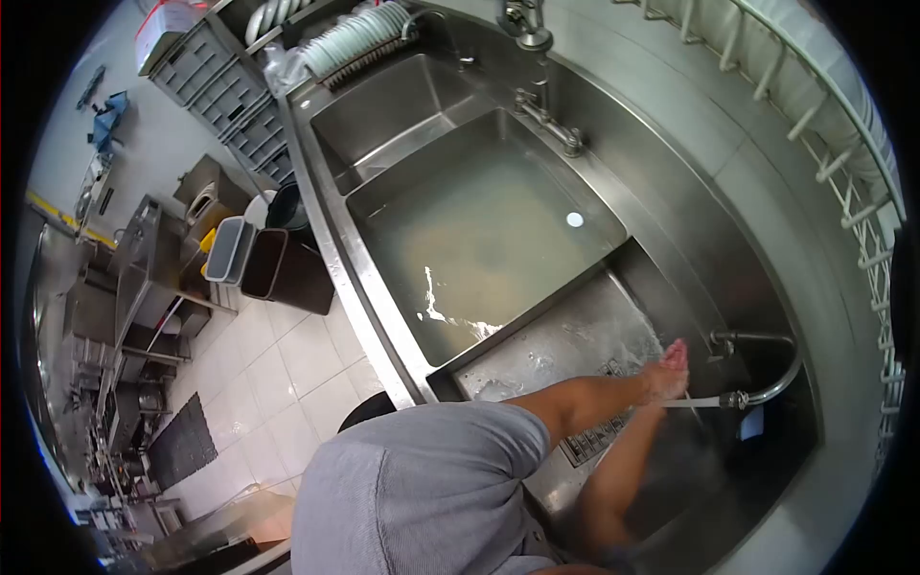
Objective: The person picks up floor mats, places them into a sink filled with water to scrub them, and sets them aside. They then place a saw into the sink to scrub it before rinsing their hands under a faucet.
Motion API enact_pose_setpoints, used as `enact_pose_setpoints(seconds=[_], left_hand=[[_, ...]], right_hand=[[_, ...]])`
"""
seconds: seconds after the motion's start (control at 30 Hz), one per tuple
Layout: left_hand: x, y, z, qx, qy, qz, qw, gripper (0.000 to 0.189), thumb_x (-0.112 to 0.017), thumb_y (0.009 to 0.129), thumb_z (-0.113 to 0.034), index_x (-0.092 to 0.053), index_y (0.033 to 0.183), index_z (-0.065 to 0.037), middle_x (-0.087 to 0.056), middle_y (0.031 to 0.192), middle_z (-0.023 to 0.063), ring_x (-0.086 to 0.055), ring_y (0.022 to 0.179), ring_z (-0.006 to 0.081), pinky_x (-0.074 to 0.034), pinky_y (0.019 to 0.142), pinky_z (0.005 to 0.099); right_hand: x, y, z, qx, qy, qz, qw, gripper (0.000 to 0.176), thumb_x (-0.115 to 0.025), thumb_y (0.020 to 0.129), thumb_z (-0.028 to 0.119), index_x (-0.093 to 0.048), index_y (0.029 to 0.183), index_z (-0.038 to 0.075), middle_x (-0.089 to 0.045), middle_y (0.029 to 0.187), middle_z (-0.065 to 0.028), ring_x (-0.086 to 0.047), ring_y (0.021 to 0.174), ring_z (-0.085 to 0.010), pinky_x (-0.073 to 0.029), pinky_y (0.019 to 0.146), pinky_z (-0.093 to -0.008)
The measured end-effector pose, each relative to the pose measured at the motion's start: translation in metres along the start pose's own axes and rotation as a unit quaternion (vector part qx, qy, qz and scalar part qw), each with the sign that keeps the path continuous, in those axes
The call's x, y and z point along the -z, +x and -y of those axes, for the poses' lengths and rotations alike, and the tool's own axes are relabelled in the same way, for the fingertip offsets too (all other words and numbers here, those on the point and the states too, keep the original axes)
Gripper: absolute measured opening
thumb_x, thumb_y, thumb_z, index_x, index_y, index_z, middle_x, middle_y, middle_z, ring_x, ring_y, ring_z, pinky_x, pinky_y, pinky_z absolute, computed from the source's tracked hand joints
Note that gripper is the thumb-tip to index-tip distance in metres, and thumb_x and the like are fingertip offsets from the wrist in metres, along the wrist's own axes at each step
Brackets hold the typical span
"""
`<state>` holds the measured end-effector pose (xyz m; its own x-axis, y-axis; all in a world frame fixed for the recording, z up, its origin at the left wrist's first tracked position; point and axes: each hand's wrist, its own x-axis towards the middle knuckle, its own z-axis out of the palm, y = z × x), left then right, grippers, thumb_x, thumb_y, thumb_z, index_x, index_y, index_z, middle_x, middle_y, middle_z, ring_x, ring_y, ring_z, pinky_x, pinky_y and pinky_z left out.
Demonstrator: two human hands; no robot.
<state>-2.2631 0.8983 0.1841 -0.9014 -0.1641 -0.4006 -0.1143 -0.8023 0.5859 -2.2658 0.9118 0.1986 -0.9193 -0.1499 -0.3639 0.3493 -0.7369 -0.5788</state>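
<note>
My left hand (670,368) and my right hand (652,404) meet under a thin stream of water (697,403) from a curved hose faucet (762,393). They are over the nearest basin (565,345) of a steel sink. The left hand's fingers are stretched out and point up. The right hand lies against it from below and is partly hidden. Neither hand holds anything. Water splashes on the basin's floor around a drain grate (596,439).
The middle basin (479,240) is full of cloudy water, and the far basin (383,105) is dry. Plates (355,38) and grey crates (220,86) stand beyond it. Bins (273,264) and a black mat (182,443) are on the tiled floor. A wire rack (848,153) runs along the wall.
</note>
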Motion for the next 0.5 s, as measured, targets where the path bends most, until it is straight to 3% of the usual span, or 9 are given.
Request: enact_pose_setpoints(seconds=[0.07,0.17,0.23,0.27,0.3,0.33,0.37,0.4,0.5], left_hand=[[0.019,0.009,0.003,0.050,0.221,0.010,0.974,0.030,-0.053,0.083,-0.021,-0.057,0.104,-0.002,-0.063,0.092,0.0154,-0.062,0.079,0.0276,-0.050,0.073,0.0364],[0.047,0.033,0.027,-0.067,0.444,-0.001,0.893,0.025,-0.049,0.083,-0.021,-0.062,0.097,-0.004,-0.064,0.086,0.0166,-0.062,0.078,0.0280,-0.050,0.071,0.0358],[0.055,0.023,0.031,-0.092,0.434,0.039,0.896,0.024,-0.048,0.084,-0.019,-0.063,0.096,-0.005,-0.064,0.087,0.0146,-0.061,0.078,0.0250,-0.050,0.069,0.0342],[0.062,0.005,0.018,-0.041,0.323,0.101,0.940,0.023,-0.048,0.083,-0.017,-0.061,0.098,-0.005,-0.063,0.089,0.0122,-0.060,0.079,0.0218,-0.049,0.067,0.0328],[0.073,-0.010,0.005,0.032,0.198,0.169,0.965,0.023,-0.049,0.083,-0.016,-0.060,0.100,-0.004,-0.062,0.092,0.0098,-0.059,0.080,0.0187,-0.049,0.066,0.0313],[0.086,-0.020,-0.013,0.085,0.177,0.222,0.955,0.024,-0.049,0.083,-0.014,-0.058,0.103,-0.004,-0.061,0.094,0.0073,-0.058,0.080,0.0155,-0.049,0.064,0.0298],[0.061,-0.058,-0.053,0.175,0.145,0.054,0.972,0.023,-0.047,0.085,-0.023,-0.061,0.086,-0.004,-0.060,0.069,0.0088,-0.059,0.064,0.0201,-0.049,0.056,0.0371],[0.043,-0.077,-0.098,0.145,0.397,0.100,0.900,0.028,-0.047,0.086,-0.024,-0.062,0.089,-0.001,-0.061,0.069,0.0079,-0.058,0.060,0.0189,-0.048,0.054,0.0367],[0.086,-0.074,-0.117,-0.002,0.569,0.116,0.814,0.032,-0.060,0.080,-0.032,-0.068,0.071,-0.003,-0.063,0.061,0.0103,-0.057,0.056,0.0156,-0.046,0.058,0.0316]], right_hand=[[-0.008,-0.048,-0.003,-0.027,0.000,-0.016,1.000,0.025,-0.045,0.090,0.018,-0.054,0.109,0.004,-0.061,0.090,-0.0107,-0.059,0.078,-0.0183,-0.049,0.071,-0.0296],[-0.004,-0.063,0.001,-0.034,-0.080,0.000,0.996,0.024,-0.045,0.090,0.017,-0.055,0.108,0.005,-0.061,0.089,-0.0097,-0.060,0.077,-0.0186,-0.050,0.072,-0.0301],[0.024,-0.052,-0.012,0.016,-0.261,-0.103,0.960,0.022,-0.052,0.085,0.017,-0.055,0.104,0.004,-0.060,0.087,-0.0074,-0.059,0.078,-0.0176,-0.049,0.071,-0.0298],[0.041,-0.046,-0.010,0.003,-0.279,0.016,0.960,0.028,-0.057,0.080,0.014,-0.054,0.106,0.002,-0.060,0.088,-0.0082,-0.059,0.080,-0.0180,-0.049,0.071,-0.0295],[0.054,-0.039,-0.011,0.103,-0.492,-0.003,0.865,0.031,-0.057,0.077,0.009,-0.055,0.107,0.001,-0.061,0.091,-0.0092,-0.059,0.083,-0.0199,-0.048,0.072,-0.0296],[0.015,-0.053,0.010,0.009,-0.504,-0.019,0.864,0.029,-0.058,0.078,0.011,-0.058,0.106,0.002,-0.061,0.093,-0.0104,-0.059,0.085,-0.0197,-0.048,0.074,-0.0305],[-0.007,-0.062,0.028,0.017,-0.617,0.073,0.783,0.026,-0.058,0.079,0.011,-0.060,0.103,0.002,-0.062,0.093,-0.0124,-0.060,0.080,-0.0205,-0.050,0.067,-0.0316],[-0.010,-0.070,0.046,-0.108,-0.476,0.139,0.862,0.019,-0.059,0.077,0.013,-0.062,0.093,0.004,-0.063,0.076,-0.0044,-0.059,0.059,-0.0147,-0.049,0.052,-0.0292],[0.013,-0.018,0.061,0.129,-0.674,0.001,0.728,0.018,-0.062,0.077,0.018,-0.063,0.092,0.007,-0.063,0.073,-0.0091,-0.061,0.061,-0.0201,-0.050,0.056,-0.0354]])
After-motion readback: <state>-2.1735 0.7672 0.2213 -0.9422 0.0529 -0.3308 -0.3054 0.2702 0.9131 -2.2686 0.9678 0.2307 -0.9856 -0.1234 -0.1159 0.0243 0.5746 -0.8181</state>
